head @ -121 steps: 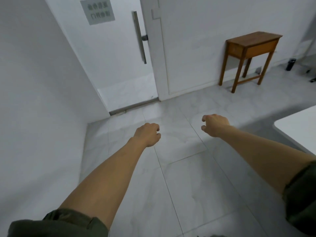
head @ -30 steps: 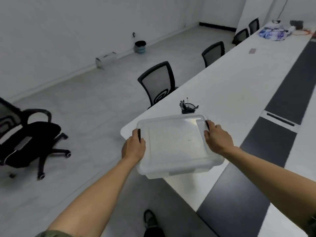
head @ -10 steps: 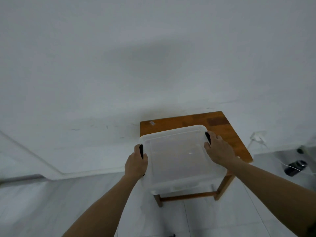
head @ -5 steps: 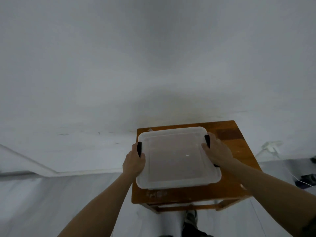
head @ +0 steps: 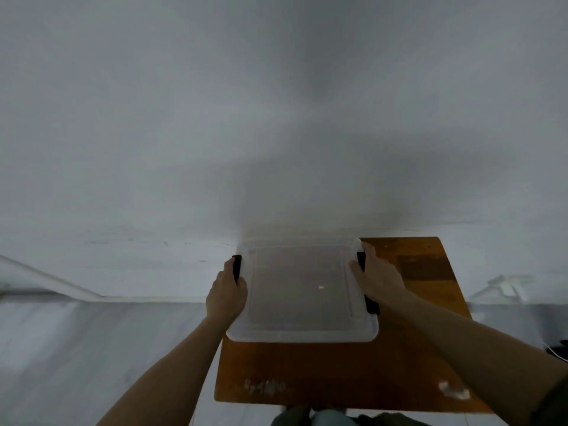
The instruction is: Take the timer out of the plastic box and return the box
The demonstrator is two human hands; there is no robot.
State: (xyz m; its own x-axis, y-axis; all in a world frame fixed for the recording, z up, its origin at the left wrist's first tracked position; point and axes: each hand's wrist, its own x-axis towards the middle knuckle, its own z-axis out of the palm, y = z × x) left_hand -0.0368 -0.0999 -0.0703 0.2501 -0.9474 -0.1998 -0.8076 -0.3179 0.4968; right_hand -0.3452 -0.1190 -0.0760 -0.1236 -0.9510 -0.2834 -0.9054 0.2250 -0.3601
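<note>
The translucent plastic box (head: 302, 290), lid on, with black side latches, lies flat over the far left part of the small wooden table (head: 353, 370), its back edge near the white wall. My left hand (head: 226, 295) grips its left side at the latch. My right hand (head: 376, 278) grips its right side at the other latch. I cannot make out any contents through the cloudy lid. No timer is in view.
A white wall (head: 276, 118) rises directly behind the table. Grey tiled floor (head: 92, 348) lies to the left. A white power strip (head: 504, 287) and cable sit on the floor at the right. My feet (head: 307, 418) show below the table's near edge.
I have stepped closer to the wooden table and brought the box down and forward, from hovering over its front to lying over its far left part. Both hands keep their grip.
</note>
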